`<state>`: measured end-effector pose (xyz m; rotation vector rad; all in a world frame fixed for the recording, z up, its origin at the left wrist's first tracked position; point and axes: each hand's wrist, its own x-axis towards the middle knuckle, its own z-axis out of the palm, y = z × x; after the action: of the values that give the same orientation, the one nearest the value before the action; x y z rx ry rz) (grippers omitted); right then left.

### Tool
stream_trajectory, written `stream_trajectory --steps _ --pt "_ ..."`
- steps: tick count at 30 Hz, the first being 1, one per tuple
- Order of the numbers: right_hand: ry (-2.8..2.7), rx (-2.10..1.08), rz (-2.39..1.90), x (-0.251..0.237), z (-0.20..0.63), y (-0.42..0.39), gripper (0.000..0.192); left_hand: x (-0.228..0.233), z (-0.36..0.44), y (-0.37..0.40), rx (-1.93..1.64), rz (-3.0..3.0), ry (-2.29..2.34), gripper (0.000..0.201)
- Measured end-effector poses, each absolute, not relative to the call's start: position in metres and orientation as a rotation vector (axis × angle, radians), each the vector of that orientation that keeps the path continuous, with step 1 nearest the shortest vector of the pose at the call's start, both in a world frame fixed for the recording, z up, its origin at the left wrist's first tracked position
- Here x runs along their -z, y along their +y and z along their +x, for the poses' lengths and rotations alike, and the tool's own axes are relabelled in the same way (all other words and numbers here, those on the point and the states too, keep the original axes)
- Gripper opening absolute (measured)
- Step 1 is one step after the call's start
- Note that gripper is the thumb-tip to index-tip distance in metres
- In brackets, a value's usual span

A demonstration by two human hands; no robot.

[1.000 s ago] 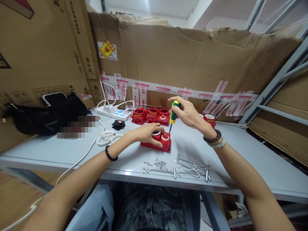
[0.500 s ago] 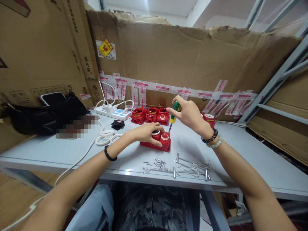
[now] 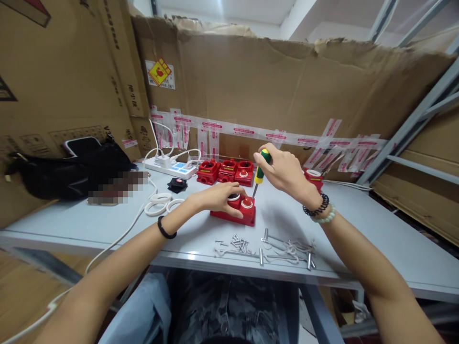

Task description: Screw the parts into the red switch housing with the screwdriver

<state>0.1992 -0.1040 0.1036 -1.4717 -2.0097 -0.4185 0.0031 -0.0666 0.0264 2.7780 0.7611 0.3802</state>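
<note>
A red box-shaped device (image 3: 248, 219) lies on the table in front of me, with a white ring and a red domed part on its top. My left hand (image 3: 222, 198) is closed over its left part, thumb on the near side and fingers across the top. In my right hand (image 3: 289, 174) is a screwdriver (image 3: 259, 175) with a green and yellow handle, held between thumb and fingers. Its shaft slants down to the device's far right corner; the tip's exact seat is too small to make out.
Several red housings (image 3: 227, 171) stand behind, near a white power strip (image 3: 171, 167). White rings (image 3: 155, 209) and a cable lie left, beside a black bag (image 3: 71, 174). Loose screws (image 3: 241, 243) and metal rods with cords (image 3: 287, 248) lie near the front edge.
My right thumb and fingers have shifted on the screwdriver handle, which looks turned a little. My left hand stays on the red device. The whole view has moved slightly.
</note>
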Motion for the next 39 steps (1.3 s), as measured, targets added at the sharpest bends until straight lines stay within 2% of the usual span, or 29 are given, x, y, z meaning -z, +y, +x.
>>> stream_trajectory --steps 3,5,7,9,14,16,18,20,25,29,31,33,35,39 --pt "-2.147 0.201 -1.296 -0.104 0.201 -0.102 0.031 -0.026 0.003 -0.066 -0.387 2.78 0.758 0.054" --pt "-2.104 0.282 -1.329 -0.104 0.201 -0.101 0.03 -0.026 0.003 -0.066 -0.385 2.779 0.771 0.055" --pt "-1.981 0.469 -1.461 -0.103 0.2 -0.1 0.038 -0.026 0.003 -0.066 -0.372 2.775 0.785 0.056" --pt "-1.932 0.529 -1.517 -0.103 0.2 -0.1 0.04 -0.026 0.003 -0.067 -0.363 2.774 0.788 0.055" --pt "-2.183 0.166 -1.285 -0.105 0.204 -0.099 0.032 -0.027 0.003 -0.067 -0.376 2.775 0.782 0.055" --pt "-2.118 0.294 -1.362 -0.106 0.203 -0.099 0.028 -0.027 0.003 -0.067 -0.371 2.767 0.788 0.056" --pt "-1.993 0.496 -1.497 -0.105 0.201 -0.101 0.036 -0.026 0.003 -0.067 -0.369 2.76 0.79 0.056" --pt "-1.975 0.537 -1.539 -0.105 0.2 -0.102 0.039 -0.026 0.003 -0.066 -0.379 2.762 0.779 0.056" --pt "-2.17 0.166 -1.324 -0.106 0.205 -0.101 0.039 -0.025 0.003 -0.066 -0.388 2.769 0.772 0.054" --pt "-2.006 0.42 -1.458 -0.099 0.199 -0.099 0.03 -0.025 0.003 -0.065 -0.387 2.765 0.769 0.055" --pt "-1.886 0.605 -1.582 -0.096 0.195 -0.099 0.038 -0.025 0.003 -0.065 -0.384 2.766 0.766 0.055" --pt "-1.865 0.653 -1.628 -0.097 0.194 -0.1 0.042 -0.025 0.003 -0.065 -0.379 2.772 0.77 0.055" --pt "-1.962 0.499 -1.547 -0.1 0.198 -0.1 0.038 -0.025 0.003 -0.065 -0.376 2.778 0.77 0.054" --pt "-2.21 -0.027 -1.123 -0.111 0.21 -0.098 0.037 -0.025 0.003 -0.064 -0.378 2.786 0.769 0.053"
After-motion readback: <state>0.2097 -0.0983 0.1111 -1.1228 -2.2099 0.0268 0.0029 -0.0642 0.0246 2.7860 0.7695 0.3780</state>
